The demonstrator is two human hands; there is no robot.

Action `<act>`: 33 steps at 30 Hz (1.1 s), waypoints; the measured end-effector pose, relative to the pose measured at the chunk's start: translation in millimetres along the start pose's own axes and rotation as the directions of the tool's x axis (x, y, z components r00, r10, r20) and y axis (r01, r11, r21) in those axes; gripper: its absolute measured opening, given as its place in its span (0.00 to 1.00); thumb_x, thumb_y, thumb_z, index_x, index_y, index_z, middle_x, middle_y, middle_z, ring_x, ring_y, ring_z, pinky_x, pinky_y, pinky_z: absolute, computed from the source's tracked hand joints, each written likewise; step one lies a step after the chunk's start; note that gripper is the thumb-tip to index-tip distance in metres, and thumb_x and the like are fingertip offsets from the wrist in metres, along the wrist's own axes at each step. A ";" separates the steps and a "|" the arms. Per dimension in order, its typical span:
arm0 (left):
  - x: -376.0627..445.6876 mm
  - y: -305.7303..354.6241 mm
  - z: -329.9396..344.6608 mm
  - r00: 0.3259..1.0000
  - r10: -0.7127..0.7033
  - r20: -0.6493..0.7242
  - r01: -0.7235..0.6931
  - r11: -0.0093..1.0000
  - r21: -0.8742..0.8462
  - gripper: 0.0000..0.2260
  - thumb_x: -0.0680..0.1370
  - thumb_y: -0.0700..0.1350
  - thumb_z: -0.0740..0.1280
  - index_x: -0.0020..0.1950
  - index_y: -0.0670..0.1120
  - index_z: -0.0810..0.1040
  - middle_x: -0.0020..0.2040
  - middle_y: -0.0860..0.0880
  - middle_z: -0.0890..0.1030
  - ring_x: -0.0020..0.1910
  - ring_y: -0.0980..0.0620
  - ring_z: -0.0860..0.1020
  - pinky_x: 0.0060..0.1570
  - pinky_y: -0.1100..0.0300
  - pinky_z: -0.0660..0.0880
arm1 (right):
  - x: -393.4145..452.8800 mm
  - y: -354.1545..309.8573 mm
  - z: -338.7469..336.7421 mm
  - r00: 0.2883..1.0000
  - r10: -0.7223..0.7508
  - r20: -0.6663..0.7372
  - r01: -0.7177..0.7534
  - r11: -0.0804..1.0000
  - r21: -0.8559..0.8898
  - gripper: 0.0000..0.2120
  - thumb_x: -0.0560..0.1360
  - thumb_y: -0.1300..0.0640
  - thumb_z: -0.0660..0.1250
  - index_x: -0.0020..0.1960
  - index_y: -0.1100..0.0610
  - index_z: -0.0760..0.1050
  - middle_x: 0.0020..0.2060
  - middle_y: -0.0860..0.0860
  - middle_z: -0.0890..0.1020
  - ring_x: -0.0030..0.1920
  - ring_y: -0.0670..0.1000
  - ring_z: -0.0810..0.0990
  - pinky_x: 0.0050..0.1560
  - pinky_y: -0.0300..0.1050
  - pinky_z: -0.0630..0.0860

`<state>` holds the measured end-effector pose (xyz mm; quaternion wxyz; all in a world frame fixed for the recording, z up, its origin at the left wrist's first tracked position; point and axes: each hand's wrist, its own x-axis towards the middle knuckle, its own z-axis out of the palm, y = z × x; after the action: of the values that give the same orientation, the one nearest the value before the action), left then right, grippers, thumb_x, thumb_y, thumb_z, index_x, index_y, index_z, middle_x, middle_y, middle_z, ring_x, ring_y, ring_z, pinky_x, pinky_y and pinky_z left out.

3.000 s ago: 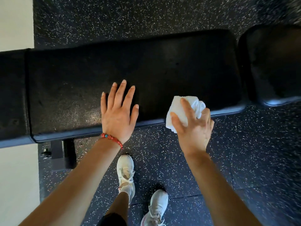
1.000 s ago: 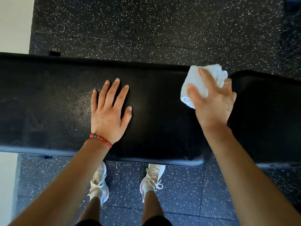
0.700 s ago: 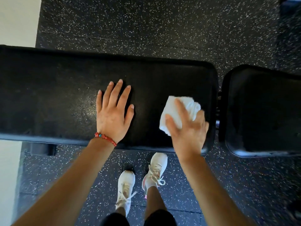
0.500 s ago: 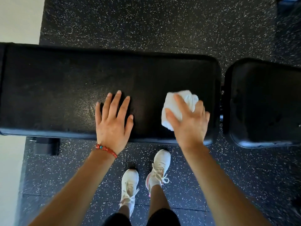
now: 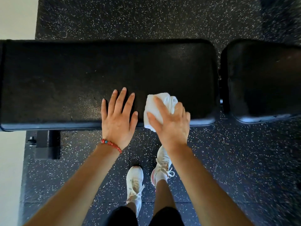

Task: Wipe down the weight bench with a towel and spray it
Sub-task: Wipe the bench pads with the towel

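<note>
A long black padded weight bench [image 5: 65, 75] runs across the view, with a separate black seat pad [image 5: 260, 75] at its right end. My left hand [image 5: 118, 119] lies flat with spread fingers on the bench's near edge; a red bead bracelet is on its wrist. Just to its right, my right hand [image 5: 171, 123] presses a bunched white towel [image 5: 162, 101] onto the near edge of the pad, the towel hanging partly over the edge. No spray bottle is in view.
Black speckled rubber flooring [image 5: 228, 160] surrounds the bench. A black frame foot [image 5: 47, 144] sticks out under the bench at the left. Pale floor [image 5: 11, 168] borders the left side. My white shoes [image 5: 135, 181] stand close to the bench.
My right hand has drawn the towel from the pad's far right corner toward the near edge and leftward, close to my left hand. My left hand stayed flat on the bench.
</note>
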<state>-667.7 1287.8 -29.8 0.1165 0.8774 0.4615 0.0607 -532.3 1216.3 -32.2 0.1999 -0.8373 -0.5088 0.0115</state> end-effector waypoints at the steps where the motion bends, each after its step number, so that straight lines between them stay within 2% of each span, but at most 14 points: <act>1: -2.9 2.6 0.8 1.000 0.012 0.001 -0.012 1.000 0.001 0.22 0.79 0.50 0.53 0.71 0.43 0.68 0.72 0.42 0.66 0.72 0.40 0.62 0.69 0.39 0.54 | -1.2 4.3 -0.4 0.999 -0.042 -0.014 0.041 0.999 -0.017 0.19 0.71 0.41 0.62 0.56 0.50 0.77 0.36 0.59 0.75 0.33 0.57 0.74 0.34 0.46 0.68; 4: -7.3 12.1 4.3 0.999 0.046 0.007 -0.045 0.999 -0.004 0.22 0.79 0.50 0.53 0.70 0.43 0.68 0.72 0.42 0.67 0.71 0.40 0.62 0.69 0.38 0.55 | 0.7 21.0 -4.1 0.996 -0.090 -0.016 0.089 0.994 -0.068 0.20 0.71 0.40 0.61 0.57 0.50 0.76 0.35 0.58 0.74 0.32 0.57 0.74 0.34 0.45 0.68; 9: -1.9 26.3 6.4 0.997 0.073 0.009 -0.073 0.997 -0.004 0.22 0.79 0.50 0.54 0.71 0.44 0.68 0.72 0.41 0.66 0.71 0.39 0.61 0.69 0.39 0.54 | -10.5 75.8 -30.9 0.990 0.132 -0.054 -0.137 0.986 -0.092 0.22 0.70 0.41 0.61 0.56 0.52 0.79 0.38 0.62 0.76 0.34 0.59 0.76 0.38 0.48 0.71; 13: 9.5 44.5 9.5 0.997 0.073 -0.002 -0.073 0.997 -0.015 0.22 0.79 0.50 0.54 0.70 0.44 0.68 0.72 0.42 0.66 0.72 0.40 0.61 0.69 0.39 0.54 | -7.2 97.3 -38.4 0.992 0.122 -0.030 -0.125 0.985 -0.116 0.21 0.70 0.41 0.62 0.57 0.52 0.79 0.38 0.62 0.76 0.34 0.59 0.75 0.38 0.47 0.70; 16: 22.0 60.0 14.2 0.997 0.076 -0.021 -0.077 0.997 -0.021 0.22 0.79 0.50 0.54 0.70 0.44 0.68 0.72 0.42 0.65 0.72 0.40 0.60 0.69 0.40 0.53 | 4.8 93.8 -35.7 0.983 0.183 -0.017 -0.183 0.982 -0.044 0.21 0.70 0.41 0.63 0.57 0.51 0.78 0.41 0.62 0.77 0.38 0.60 0.76 0.40 0.48 0.70; 20: 38.2 75.3 23.3 0.999 0.047 -0.024 -0.047 0.999 -0.019 0.22 0.79 0.50 0.54 0.71 0.44 0.68 0.72 0.42 0.66 0.72 0.40 0.61 0.69 0.40 0.54 | 63.6 98.1 -36.0 0.949 0.315 0.034 -0.316 0.948 0.026 0.22 0.70 0.41 0.65 0.61 0.47 0.75 0.49 0.61 0.75 0.44 0.61 0.74 0.48 0.50 0.66; 24: 50.4 85.0 29.2 1.000 0.018 -0.022 -0.017 1.000 0.014 0.22 0.78 0.50 0.54 0.70 0.45 0.68 0.72 0.42 0.66 0.71 0.40 0.61 0.68 0.38 0.55 | 116.5 108.8 -30.5 0.945 0.317 0.082 -0.320 0.947 0.034 0.22 0.72 0.41 0.64 0.65 0.44 0.71 0.55 0.60 0.74 0.49 0.60 0.74 0.53 0.50 0.64; 29: 54.2 105.2 24.0 1.000 -0.018 -0.025 0.018 1.000 0.005 0.22 0.78 0.50 0.54 0.70 0.44 0.68 0.72 0.41 0.66 0.71 0.39 0.61 0.68 0.39 0.56 | 88.8 115.9 -43.8 0.918 0.353 0.182 -0.369 0.927 0.068 0.24 0.72 0.39 0.61 0.67 0.43 0.68 0.55 0.62 0.74 0.47 0.60 0.73 0.54 0.49 0.65; 33: 61.5 132.2 19.4 1.000 -0.009 -0.003 0.009 1.000 -0.016 0.22 0.78 0.50 0.54 0.70 0.44 0.69 0.72 0.41 0.66 0.71 0.39 0.61 0.69 0.40 0.55 | 53.4 136.6 -73.8 0.892 0.329 0.310 -0.366 0.928 0.070 0.23 0.72 0.40 0.65 0.66 0.43 0.70 0.56 0.62 0.73 0.47 0.64 0.73 0.53 0.52 0.69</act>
<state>-523.5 1263.3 -14.2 0.1230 0.8742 0.4651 0.0653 -374.4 1183.2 -1.8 0.1698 -0.8895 -0.3726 0.2030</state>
